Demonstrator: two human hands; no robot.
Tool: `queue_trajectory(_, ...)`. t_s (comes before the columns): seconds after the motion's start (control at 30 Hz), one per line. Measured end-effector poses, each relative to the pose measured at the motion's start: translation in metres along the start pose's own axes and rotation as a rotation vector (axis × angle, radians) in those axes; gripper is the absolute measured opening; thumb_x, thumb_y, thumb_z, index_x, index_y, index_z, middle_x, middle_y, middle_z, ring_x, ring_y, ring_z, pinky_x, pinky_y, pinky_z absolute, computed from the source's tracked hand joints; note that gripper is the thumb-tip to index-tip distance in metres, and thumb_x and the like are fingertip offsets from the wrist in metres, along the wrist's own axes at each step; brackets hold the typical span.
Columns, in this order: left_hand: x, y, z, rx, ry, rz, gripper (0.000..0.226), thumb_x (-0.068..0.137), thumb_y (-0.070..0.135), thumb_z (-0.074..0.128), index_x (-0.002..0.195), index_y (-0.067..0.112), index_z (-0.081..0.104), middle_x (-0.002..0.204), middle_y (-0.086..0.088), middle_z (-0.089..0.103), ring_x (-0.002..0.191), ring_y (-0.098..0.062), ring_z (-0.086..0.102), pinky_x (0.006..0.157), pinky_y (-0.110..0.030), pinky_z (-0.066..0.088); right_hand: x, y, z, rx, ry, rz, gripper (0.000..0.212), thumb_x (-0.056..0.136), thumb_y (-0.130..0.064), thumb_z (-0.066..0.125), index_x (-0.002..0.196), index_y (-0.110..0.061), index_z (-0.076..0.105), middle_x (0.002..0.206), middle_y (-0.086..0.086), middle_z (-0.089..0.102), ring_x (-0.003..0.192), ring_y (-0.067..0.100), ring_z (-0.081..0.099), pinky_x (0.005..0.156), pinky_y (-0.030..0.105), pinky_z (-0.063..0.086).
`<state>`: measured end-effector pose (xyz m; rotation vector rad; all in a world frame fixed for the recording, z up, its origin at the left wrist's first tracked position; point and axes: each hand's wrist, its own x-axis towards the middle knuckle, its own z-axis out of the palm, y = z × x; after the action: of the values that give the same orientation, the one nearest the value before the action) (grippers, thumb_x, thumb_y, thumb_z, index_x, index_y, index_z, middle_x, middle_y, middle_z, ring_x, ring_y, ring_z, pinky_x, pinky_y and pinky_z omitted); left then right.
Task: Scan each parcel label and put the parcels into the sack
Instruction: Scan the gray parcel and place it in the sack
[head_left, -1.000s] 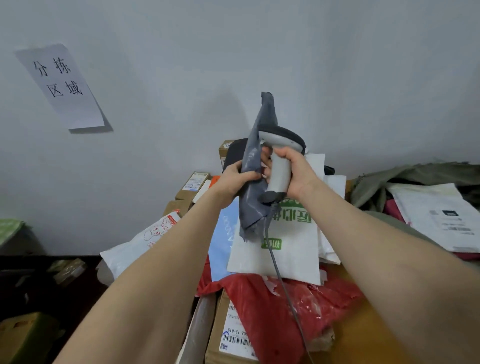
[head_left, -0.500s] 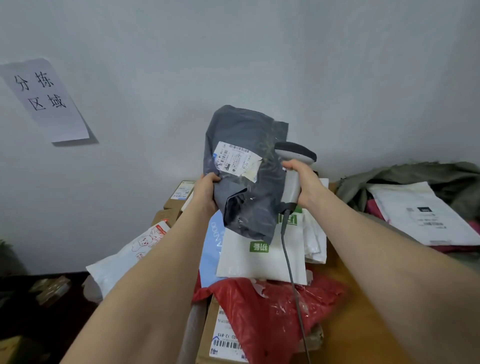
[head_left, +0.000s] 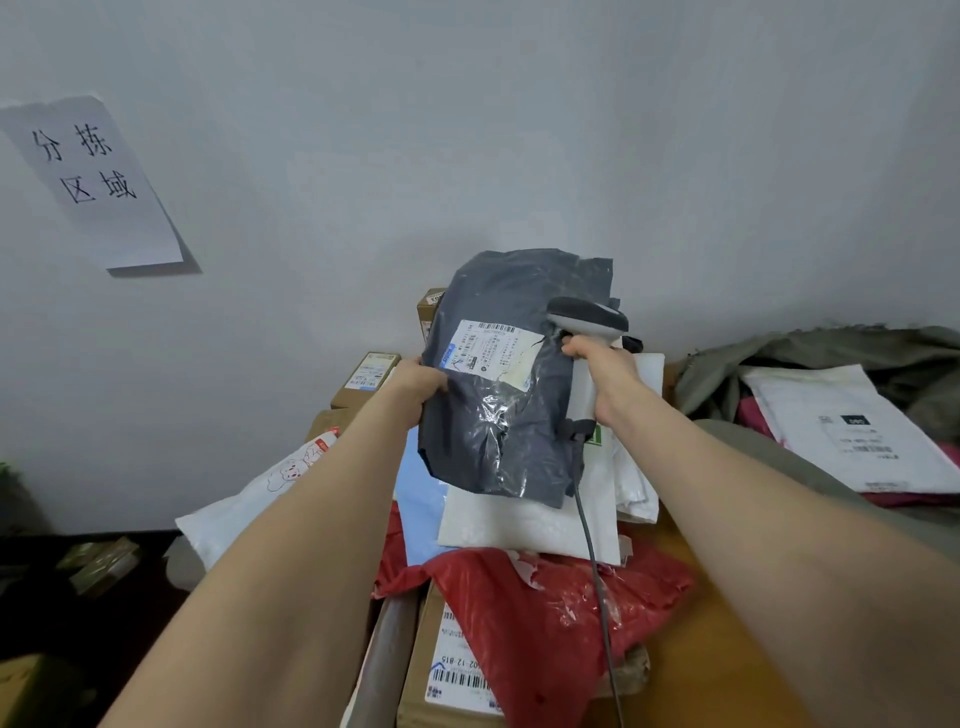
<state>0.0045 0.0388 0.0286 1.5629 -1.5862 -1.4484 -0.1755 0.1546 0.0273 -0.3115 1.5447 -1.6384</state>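
Here, the grey parcel (head_left: 498, 426) hangs above the bench (head_left: 701, 649), left hand (head_left: 418, 384) pinching its left edge, right hand (head_left: 602, 374) clenched round the scanner (head_left: 587, 319) beside the label (head_left: 491, 348). Soft, light, slick film, apparently: best gripped firmly at an edge.

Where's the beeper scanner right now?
In the head view, the scanner sits right of centre, gripped by the right hand, beside the grey parcel the left hand holds.

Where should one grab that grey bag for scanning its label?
Pinch the grey bag by its left edge, coming from the left, as the left hand does: it is flat and limp, and the label on its face lies uncovered for the scanner.
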Motion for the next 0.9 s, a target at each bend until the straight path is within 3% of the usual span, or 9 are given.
queue_trajectory(0.07,0.003,0.002,0.003,-0.014,0.076,0.089,0.044,0.083,-0.011,0.039,0.120,0.002,0.060,0.114,-0.017,0.065,0.096,-0.029,0.060,0.087,-0.037,0.051,0.001,0.003,-0.001,-0.012,0.011,0.023,0.035,0.075,-0.013,0.070,0.109,-0.007,0.069,0.104,0.012,0.068,0.098,0.029,0.064,0.096,0.045,0.051)
queue_trajectory(0.17,0.008,0.013,0.000,-0.004,0.170,0.180,0.046,0.085,-0.011,0.033,0.109,0.013,0.063,0.104,-0.013,0.068,0.089,-0.027,0.061,0.082,-0.038,0.053,0.001,0.001,-0.004,-0.045,0.080,-0.037,0.037,0.075,-0.017,0.073,0.111,-0.008,0.066,0.113,0.011,0.066,0.107,0.029,0.060,0.094,0.039,0.051)
queue_trajectory(0.3,0.009,0.031,-0.004,0.125,0.192,0.285,0.049,0.088,-0.010,0.031,0.118,0.012,0.062,0.103,-0.012,0.066,0.089,-0.028,0.060,0.078,-0.037,0.051,0.001,-0.009,-0.009,-0.038,0.137,-0.119,0.041,0.081,-0.022,0.073,0.115,-0.008,0.054,0.113,0.007,0.060,0.101,0.026,0.056,0.085,0.035,0.047)
queue_trajectory(0.43,0.014,0.039,-0.003,0.363,0.205,0.353,0.044,0.089,-0.004,0.035,0.119,0.012,0.063,0.111,-0.014,0.066,0.100,-0.032,0.060,0.086,-0.037,0.047,0.003,-0.012,-0.012,-0.100,0.196,-0.144,0.039,0.083,-0.025,0.070,0.117,-0.008,0.059,0.103,0.005,0.060,0.091,0.023,0.055,0.076,0.032,0.041)
queue_trajectory(0.57,0.020,0.033,0.005,0.589,0.215,0.337,0.037,0.093,0.004,0.037,0.119,0.016,0.062,0.114,-0.012,0.064,0.104,-0.033,0.058,0.082,-0.036,0.046,0.006,-0.004,-0.012,-0.280,0.264,-0.068,0.048,0.081,-0.035,0.069,0.119,-0.009,0.058,0.109,0.006,0.059,0.093,0.026,0.057,0.073,0.034,0.043)
queue_trajectory(0.67,0.025,0.025,0.011,0.734,0.202,0.333,0.033,0.095,0.008,0.040,0.121,0.016,0.060,0.115,-0.013,0.063,0.106,-0.034,0.057,0.088,-0.041,0.049,0.007,0.006,-0.007,-0.412,0.383,-0.121,0.053,0.074,-0.048,0.065,0.116,-0.016,0.065,0.115,0.008,0.061,0.097,0.030,0.060,0.084,0.039,0.052)
queue_trajectory(0.77,0.030,0.020,0.014,0.816,0.226,0.321,0.031,0.096,0.014,0.042,0.121,0.022,0.059,0.115,-0.010,0.062,0.106,-0.033,0.057,0.090,-0.044,0.049,0.007,0.008,0.002,-0.481,0.468,-0.230,0.048,0.073,-0.052,0.059,0.110,-0.022,0.067,0.110,0.005,0.056,0.095,0.030,0.059,0.089,0.045,0.052)
queue_trajectory(0.9,0.039,0.008,0.008,0.831,0.292,0.246,0.027,0.097,0.019,0.042,0.117,0.024,0.060,0.109,-0.008,0.064,0.097,-0.031,0.060,0.086,-0.043,0.050,0.011,0.002,0.005,-0.523,0.548,-0.323,0.035,0.082,-0.048,0.060,0.106,-0.023,0.065,0.107,0.003,0.052,0.094,0.026,0.056,0.086,0.038,0.049)
